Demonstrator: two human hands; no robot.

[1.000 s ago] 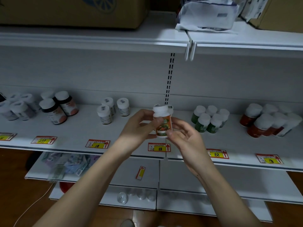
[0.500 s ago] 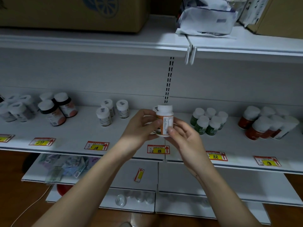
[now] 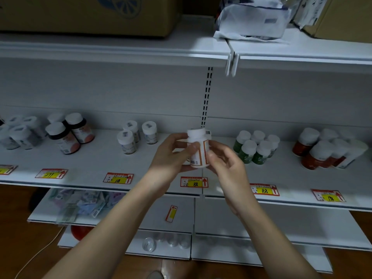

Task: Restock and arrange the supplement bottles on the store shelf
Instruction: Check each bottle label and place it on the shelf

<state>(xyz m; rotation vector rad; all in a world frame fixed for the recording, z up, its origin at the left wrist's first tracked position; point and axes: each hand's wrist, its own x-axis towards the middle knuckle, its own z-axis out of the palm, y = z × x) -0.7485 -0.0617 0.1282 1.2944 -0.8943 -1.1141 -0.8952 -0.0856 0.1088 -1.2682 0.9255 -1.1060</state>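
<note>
Orange-label bottle (image 3: pixel 198 151) pinched btwn left hand (image 3: pixel 173 156) & right hand (image 3: pixel 225 164) fingers; best rotate label frontward, set upright behind 88 tag (image 3: pixel 194 182).

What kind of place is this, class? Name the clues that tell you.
Most likely a shop aisle selling supplements. White shelving carries grouped bottles, such as the green bottles, and price tags run along the shelf edge. Cardboard boxes stored on top suggest restocking.
</note>
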